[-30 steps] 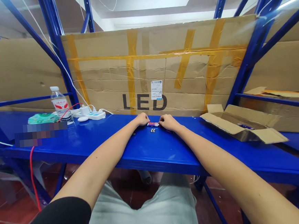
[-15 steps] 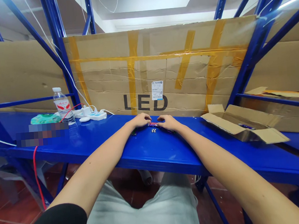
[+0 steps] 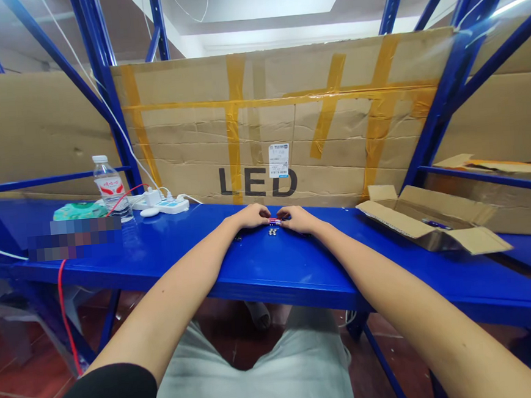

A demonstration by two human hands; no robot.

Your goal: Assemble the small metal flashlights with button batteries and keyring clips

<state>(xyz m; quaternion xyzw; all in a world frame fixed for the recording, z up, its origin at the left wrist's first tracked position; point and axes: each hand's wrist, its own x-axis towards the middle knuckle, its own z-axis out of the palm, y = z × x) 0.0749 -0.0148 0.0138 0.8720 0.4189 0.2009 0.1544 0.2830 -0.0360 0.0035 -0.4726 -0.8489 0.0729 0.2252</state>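
Note:
Between my two hands on the blue tabletop lies a small red and purple cylinder that looks like a battery (image 3: 274,221). My left hand (image 3: 251,215) has curled fingers and thumb at its left end. At its right end are the pinched fingertips of my right hand (image 3: 297,218). Just in front sits a small cluster of batteries (image 3: 272,231), their shiny silver round ends facing me. A small dark object (image 3: 238,238) shows beside my left wrist, too small to name. My palms hide part of the table.
An open cardboard box (image 3: 426,220) stands to the right with a dark purple item inside. To the left are a water bottle (image 3: 109,187), a green packet (image 3: 79,210) and a white power strip (image 3: 171,205). A large cardboard carton (image 3: 187,144) forms the back wall.
My right hand has shifted slightly left and its fingers have lowered and closed at the battery's end. My left hand has moved a little right. The things around them stay put.

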